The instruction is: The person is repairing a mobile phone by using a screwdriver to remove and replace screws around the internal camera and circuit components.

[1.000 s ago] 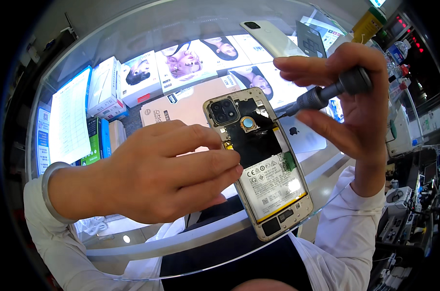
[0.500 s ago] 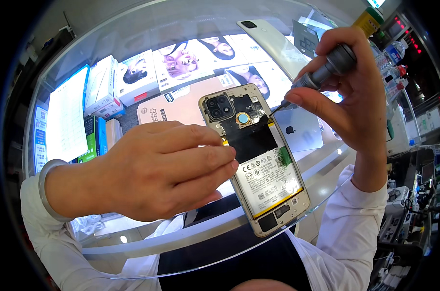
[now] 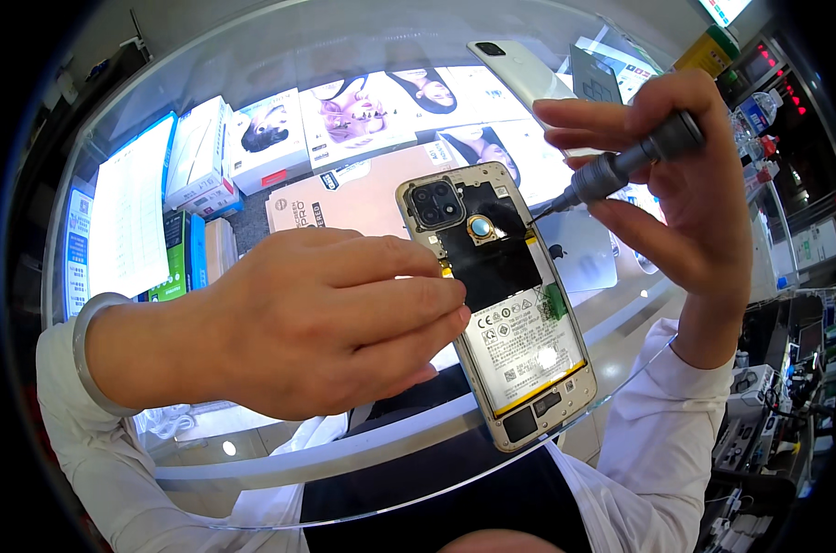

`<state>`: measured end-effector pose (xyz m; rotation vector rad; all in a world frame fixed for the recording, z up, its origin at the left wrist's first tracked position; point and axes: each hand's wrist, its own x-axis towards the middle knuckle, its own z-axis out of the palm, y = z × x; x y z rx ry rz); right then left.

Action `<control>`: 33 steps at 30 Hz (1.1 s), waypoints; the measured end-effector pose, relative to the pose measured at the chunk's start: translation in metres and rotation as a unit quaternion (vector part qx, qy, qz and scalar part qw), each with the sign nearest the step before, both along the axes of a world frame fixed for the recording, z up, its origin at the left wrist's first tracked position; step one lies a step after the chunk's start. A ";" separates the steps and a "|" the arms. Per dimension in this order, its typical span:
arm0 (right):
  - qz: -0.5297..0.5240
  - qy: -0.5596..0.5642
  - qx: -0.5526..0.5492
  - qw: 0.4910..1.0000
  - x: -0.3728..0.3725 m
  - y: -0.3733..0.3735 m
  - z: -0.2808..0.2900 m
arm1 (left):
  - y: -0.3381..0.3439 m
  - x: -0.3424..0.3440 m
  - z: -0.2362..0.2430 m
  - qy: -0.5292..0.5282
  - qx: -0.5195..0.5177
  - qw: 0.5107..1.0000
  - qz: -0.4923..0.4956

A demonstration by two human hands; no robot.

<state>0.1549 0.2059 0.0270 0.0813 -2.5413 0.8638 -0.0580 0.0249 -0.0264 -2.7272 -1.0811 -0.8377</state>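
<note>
An opened smartphone (image 3: pixel 529 364) with its back off lies tilted on the glass counter, showing a camera block, a round gold-rimmed sensor and a silver-white battery. My left hand (image 3: pixel 344 323) is closed at its left edge, fingertips over the black plate; the thumb is mostly hidden. In my right hand (image 3: pixel 676 184) is a dark grey screwdriver (image 3: pixel 612 172), slanting down to the left. Its thin tip meets the phone near the upper right edge, just above the battery. My right fingers are partly spread around the handle.
Beneath the glass top lie several boxes with printed portraits (image 3: pixel 353 120) and a pink box (image 3: pixel 344 198). A white phone or back panel (image 3: pixel 519 74) lies at the far side. White paper (image 3: pixel 128 217) is at left; plastic bottles (image 3: pixel 759 111) stand at right.
The view has shifted slightly, so the counter and phone appear a little further right. My right fingers have loosened and spread along the screwdriver, its tip still at the phone's upper right.
</note>
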 end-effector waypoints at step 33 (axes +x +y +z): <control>0.049 0.021 0.051 0.997 -0.003 0.002 0.000 | -0.005 0.002 0.003 0.035 0.036 0.998 0.029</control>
